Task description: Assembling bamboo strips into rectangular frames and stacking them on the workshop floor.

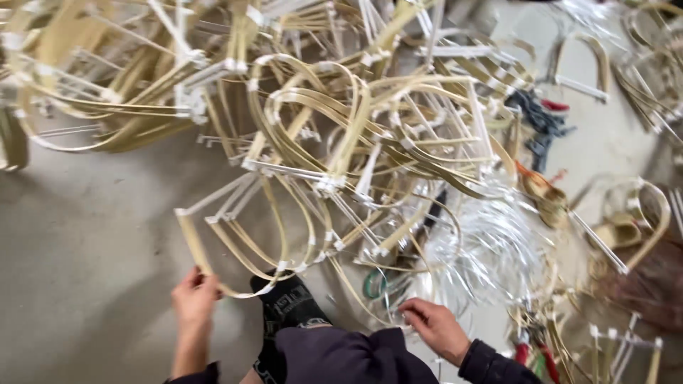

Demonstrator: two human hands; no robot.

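Observation:
A bent bamboo frame (235, 249), a curved strip loop braced with white sticks and taped joints, lies on the grey floor just ahead of me. My left hand (193, 299) grips its lower left curve. My right hand (435, 327) rests palm down, fingers curled over thin bamboo strips beside a bundle of clear plastic strips (491, 249); whether it holds one I cannot tell. My foot in a black sock (288, 306) sits between both hands.
A big tangled pile of similar bamboo frames (341, 121) fills the floor ahead. A green tape roll (375, 283) lies near my right hand. Red-handled pliers (533, 353) sit at lower right. More frames (640, 213) and dark cloth (541, 124) lie to the right.

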